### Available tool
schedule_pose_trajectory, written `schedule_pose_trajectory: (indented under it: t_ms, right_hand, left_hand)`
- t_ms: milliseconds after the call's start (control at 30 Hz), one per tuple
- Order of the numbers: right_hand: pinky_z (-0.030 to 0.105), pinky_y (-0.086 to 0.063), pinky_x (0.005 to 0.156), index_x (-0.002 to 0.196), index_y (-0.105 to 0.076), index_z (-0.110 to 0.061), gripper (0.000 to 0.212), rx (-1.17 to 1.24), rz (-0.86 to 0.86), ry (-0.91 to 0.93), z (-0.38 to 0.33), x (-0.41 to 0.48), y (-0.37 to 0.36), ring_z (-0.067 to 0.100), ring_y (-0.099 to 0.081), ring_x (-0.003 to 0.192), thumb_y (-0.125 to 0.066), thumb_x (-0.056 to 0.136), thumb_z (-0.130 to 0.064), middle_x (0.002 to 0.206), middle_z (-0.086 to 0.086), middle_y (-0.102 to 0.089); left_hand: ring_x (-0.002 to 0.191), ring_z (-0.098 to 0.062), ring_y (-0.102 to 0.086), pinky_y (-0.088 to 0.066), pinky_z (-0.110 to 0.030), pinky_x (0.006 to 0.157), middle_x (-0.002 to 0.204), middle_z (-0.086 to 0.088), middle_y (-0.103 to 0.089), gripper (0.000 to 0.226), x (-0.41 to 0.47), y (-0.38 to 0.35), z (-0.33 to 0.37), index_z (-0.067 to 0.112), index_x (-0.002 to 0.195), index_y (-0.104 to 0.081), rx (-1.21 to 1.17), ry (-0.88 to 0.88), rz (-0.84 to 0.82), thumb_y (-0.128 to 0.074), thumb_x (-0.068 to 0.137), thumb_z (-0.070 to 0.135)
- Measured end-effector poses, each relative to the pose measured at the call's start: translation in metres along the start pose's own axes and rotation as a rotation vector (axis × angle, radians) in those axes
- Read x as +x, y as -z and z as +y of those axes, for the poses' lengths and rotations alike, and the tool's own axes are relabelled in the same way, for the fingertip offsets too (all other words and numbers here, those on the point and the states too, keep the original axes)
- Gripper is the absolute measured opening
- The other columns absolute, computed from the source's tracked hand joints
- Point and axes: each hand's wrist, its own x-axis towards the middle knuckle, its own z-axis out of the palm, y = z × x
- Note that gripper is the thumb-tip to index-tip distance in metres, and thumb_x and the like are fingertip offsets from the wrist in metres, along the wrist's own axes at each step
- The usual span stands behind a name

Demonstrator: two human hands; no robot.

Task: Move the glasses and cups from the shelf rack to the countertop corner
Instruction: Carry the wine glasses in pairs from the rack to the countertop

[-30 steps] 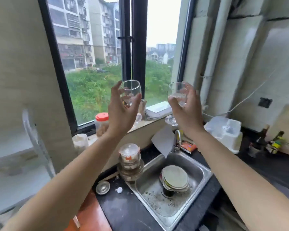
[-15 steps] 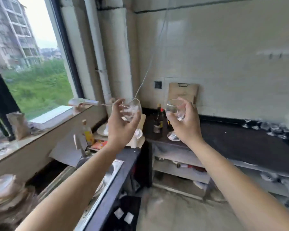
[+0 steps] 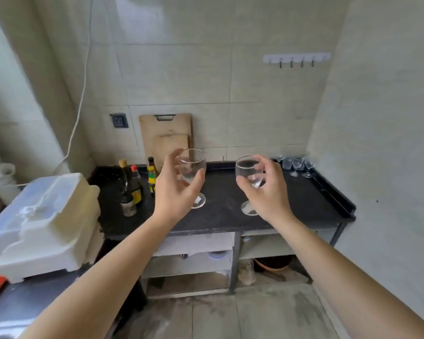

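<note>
Presently, one wine glass (image 3: 191, 168) is gripped by the left hand (image 3: 175, 192), another glass (image 3: 250, 171) by the right hand (image 3: 267, 189), both above the countertop (image 3: 225, 216). Clustered glasses (image 3: 295, 165) beyond the right hand could be knocked during placement.

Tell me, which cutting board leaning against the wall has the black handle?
The taller, rear cutting board; its black handle sits at its top edge. The smaller front board has none visible.
</note>
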Motion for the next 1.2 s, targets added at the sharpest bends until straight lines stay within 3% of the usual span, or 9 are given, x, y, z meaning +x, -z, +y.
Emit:
schedule_pose_trajectory:
  t_ms: [100,267,367,500,567,733,867,1033,1200]
  right_hand:
    - [0.015,-0.046,0.079,0.127,-0.054,-0.035,0.054,-0.058,0.058,-0.075,0.033,0.051,0.017,-0.001,-0.065,0.091,-0.078,0.08,-0.03,0.122,-0.009,-0.053]
    - [0.009,-0.042,0.079,0.127,-0.05,-0.041,0.056,-0.14,0.168,-0.153,0.087,0.118,0.06,-0.001,-0.064,0.096,-0.08,0.08,-0.032,0.118,-0.018,-0.05]
    - [0.01,-0.041,0.083,0.132,-0.051,-0.037,0.06,-0.2,0.236,-0.214,0.128,0.145,0.089,0.003,-0.064,0.1,-0.08,0.079,-0.034,0.12,-0.011,-0.051]
    - [-0.003,-0.035,0.075,0.132,-0.053,-0.032,0.06,-0.244,0.299,-0.295,0.196,0.181,0.122,0.001,-0.063,0.096,-0.08,0.078,-0.033,0.121,-0.005,-0.052]
    - [-0.003,-0.035,0.073,0.131,-0.053,-0.031,0.059,-0.259,0.305,-0.327,0.233,0.202,0.134,-0.003,-0.06,0.094,-0.08,0.078,-0.034,0.121,-0.005,-0.052]
    - [0.001,-0.033,0.071,0.133,-0.052,-0.027,0.063,-0.249,0.243,-0.386,0.332,0.278,0.157,-0.009,-0.052,0.089,-0.082,0.077,-0.032,0.124,-0.002,-0.05]
    - [0.003,-0.033,0.073,0.131,-0.056,-0.025,0.062,-0.23,0.141,-0.441,0.404,0.347,0.171,-0.009,-0.052,0.089,-0.083,0.076,-0.033,0.126,-0.003,-0.05]
    - [0.024,-0.043,0.09,0.137,-0.055,-0.027,0.069,-0.288,-0.062,-0.442,0.48,0.419,0.17,0.012,-0.06,0.108,-0.083,0.076,-0.046,0.12,-0.01,-0.047]
    - [0.034,-0.056,0.088,0.138,-0.053,-0.037,0.074,-0.308,-0.195,-0.467,0.544,0.458,0.147,0.016,-0.068,0.099,-0.082,0.073,-0.055,0.127,-0.003,-0.056]
  left_hand:
    - [0.096,-0.003,-0.066,-0.057,-0.036,0.082,0.106,0.014,-0.065,0.058,0.047,-0.061,-0.013,0.028,0.134,-0.044,-0.066,0.005,-0.092,-0.075,0.085,0.035]
    - [0.086,0.002,-0.063,-0.058,-0.042,0.08,0.115,0.008,-0.062,0.058,0.111,-0.164,-0.023,0.026,0.132,-0.043,-0.14,-0.009,-0.27,-0.074,0.083,0.034]
    - [0.083,-0.001,-0.065,-0.057,-0.044,0.082,0.111,0.021,-0.06,0.058,0.135,-0.226,-0.028,0.032,0.129,-0.041,-0.163,0.014,-0.377,-0.071,0.08,0.039]
    - [0.105,-0.014,-0.065,-0.054,-0.047,0.09,0.117,0.017,-0.06,0.055,0.157,-0.312,-0.046,0.043,0.122,-0.037,-0.152,0.043,-0.505,-0.072,0.079,0.04]
    - [0.108,-0.012,-0.063,-0.053,-0.045,0.093,0.121,0.015,-0.06,0.055,0.167,-0.354,-0.059,0.049,0.118,-0.035,-0.126,0.081,-0.551,-0.074,0.08,0.04]
    - [0.113,-0.014,-0.06,-0.051,-0.043,0.096,0.127,0.011,-0.058,0.064,0.199,-0.454,-0.094,0.031,0.133,-0.046,-0.044,0.187,-0.605,-0.074,0.077,0.038]
    - [0.107,-0.014,-0.061,-0.052,-0.041,0.094,0.118,0.016,-0.058,0.054,0.231,-0.529,-0.116,0.036,0.121,-0.052,0.076,0.282,-0.583,-0.076,0.073,0.035]
    - [0.098,-0.009,-0.064,-0.052,-0.024,0.078,0.107,0.02,-0.062,0.05,0.258,-0.59,-0.147,0.038,0.115,-0.053,0.114,0.439,-0.555,-0.081,0.075,0.025]
    - [0.102,-0.014,-0.063,-0.053,-0.03,0.086,0.122,0.006,-0.058,0.055,0.275,-0.633,-0.193,0.036,0.12,-0.057,0.192,0.527,-0.547,-0.084,0.073,0.027]
